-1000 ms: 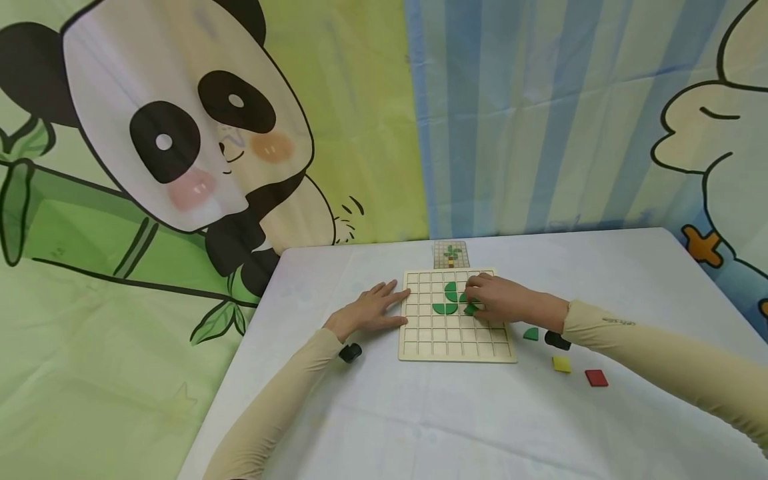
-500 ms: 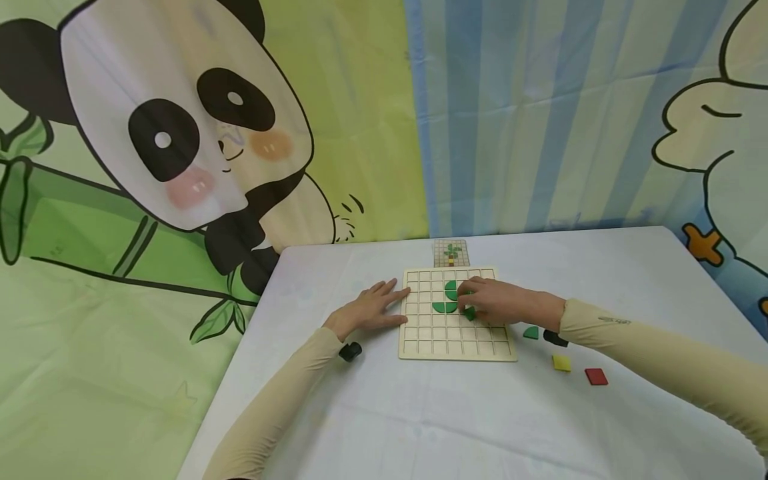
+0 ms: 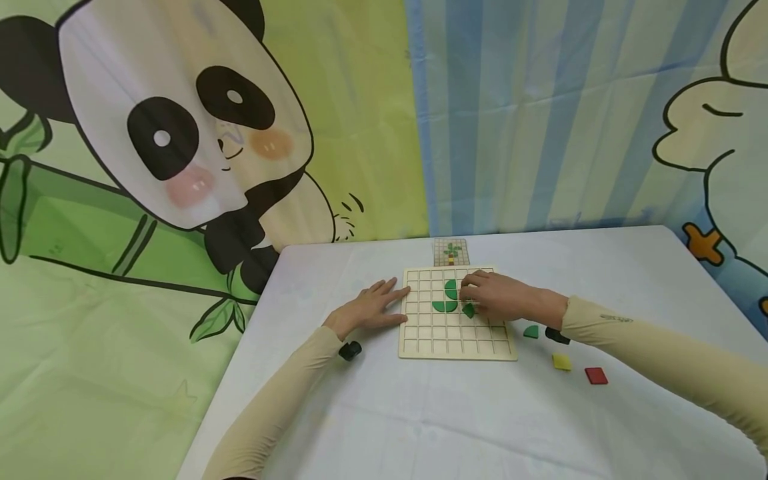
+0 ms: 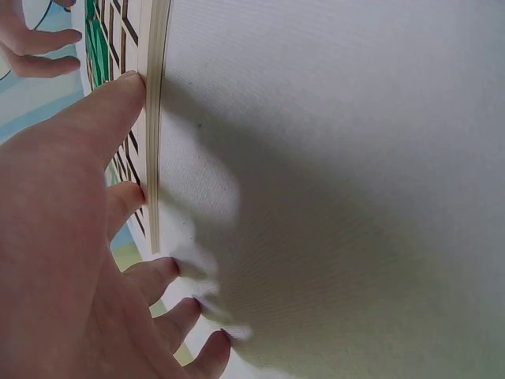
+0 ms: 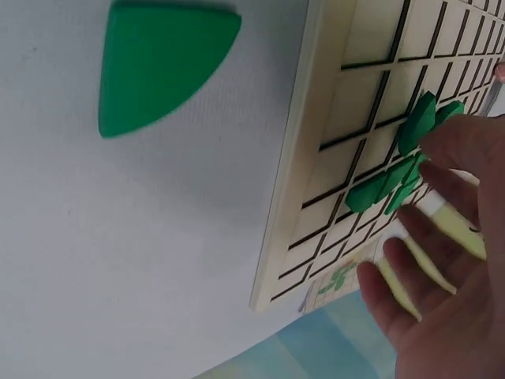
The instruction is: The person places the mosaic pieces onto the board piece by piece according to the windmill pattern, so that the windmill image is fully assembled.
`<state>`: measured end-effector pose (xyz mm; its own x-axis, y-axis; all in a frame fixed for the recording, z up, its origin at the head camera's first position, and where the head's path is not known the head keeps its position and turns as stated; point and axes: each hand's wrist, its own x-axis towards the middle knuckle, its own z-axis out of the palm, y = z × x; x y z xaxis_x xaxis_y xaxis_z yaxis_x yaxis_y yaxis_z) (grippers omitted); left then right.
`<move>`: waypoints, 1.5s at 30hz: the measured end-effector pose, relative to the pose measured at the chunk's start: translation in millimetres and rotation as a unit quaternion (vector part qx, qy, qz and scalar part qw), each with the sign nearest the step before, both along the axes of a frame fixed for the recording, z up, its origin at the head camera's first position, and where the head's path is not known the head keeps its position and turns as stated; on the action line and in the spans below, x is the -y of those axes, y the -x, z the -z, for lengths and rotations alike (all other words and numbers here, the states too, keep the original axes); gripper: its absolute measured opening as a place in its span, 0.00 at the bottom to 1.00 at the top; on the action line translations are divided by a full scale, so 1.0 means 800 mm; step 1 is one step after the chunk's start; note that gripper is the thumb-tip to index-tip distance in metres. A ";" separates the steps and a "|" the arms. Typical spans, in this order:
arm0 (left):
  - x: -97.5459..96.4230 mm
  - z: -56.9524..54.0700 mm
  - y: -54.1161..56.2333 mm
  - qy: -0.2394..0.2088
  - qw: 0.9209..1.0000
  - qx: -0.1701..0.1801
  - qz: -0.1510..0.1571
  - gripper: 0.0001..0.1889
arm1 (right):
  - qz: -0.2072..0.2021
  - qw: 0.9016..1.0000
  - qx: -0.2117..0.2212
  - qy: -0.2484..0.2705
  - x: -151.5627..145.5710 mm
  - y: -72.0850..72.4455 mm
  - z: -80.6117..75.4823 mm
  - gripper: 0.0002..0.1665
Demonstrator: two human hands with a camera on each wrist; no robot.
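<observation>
My left hand [image 3: 371, 311] lies spread at the left edge of the wooden grid board [image 3: 444, 347]. In the left wrist view, its thumb [image 4: 118, 103] and a finger touch the board's edge, while the other fingertips rest on the cloth. My right hand [image 3: 495, 297] is over the board's right half. Between its thumb and fingers it pinches a tilted green quarter-circle tile [image 3: 469, 310], also in the right wrist view as a green tile [image 5: 417, 124]. Several green tiles [image 3: 445, 307] lie in the grid; some are partly hidden behind the right hand.
Right of the board lie a loose green quarter-circle tile [image 3: 531, 332], a yellow square tile [image 3: 561, 362] and a red square tile [image 3: 597, 376]. A pattern card [image 3: 441, 252] lies behind the board. White cloth [image 3: 444, 427] covers the table; a printed curtain [image 3: 360, 133] hangs behind.
My right hand shifted slightly left over the board, then slightly back right, with the tilted green tile at its thumb. The left hand stayed at the board's edge.
</observation>
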<state>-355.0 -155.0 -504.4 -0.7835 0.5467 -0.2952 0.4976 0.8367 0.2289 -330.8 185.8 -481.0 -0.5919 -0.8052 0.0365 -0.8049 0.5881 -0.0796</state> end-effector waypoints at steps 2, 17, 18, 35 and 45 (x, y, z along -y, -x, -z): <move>0.000 -0.001 0.001 -0.001 1.000 0.002 -0.001 0.41 | 0.011 0.999 -0.028 0.013 -0.001 -0.002 0.002 0.12; -0.004 -0.002 0.003 -0.003 1.000 0.009 -0.004 0.41 | 0.026 0.997 -0.055 0.037 0.009 -0.005 0.012 0.08; -0.004 -0.002 0.003 -0.003 1.000 0.008 -0.003 0.41 | 0.025 0.997 -0.055 0.038 0.009 -0.005 0.013 0.08; 0.000 0.001 0.000 -0.008 1.000 0.012 -0.003 0.41 | 0.114 0.993 0.005 -0.001 -0.053 -0.041 -0.020 0.05; 0.000 0.006 0.004 0.000 1.000 0.001 -0.004 0.41 | 0.145 0.983 0.103 -0.037 -0.103 -0.079 -0.007 0.15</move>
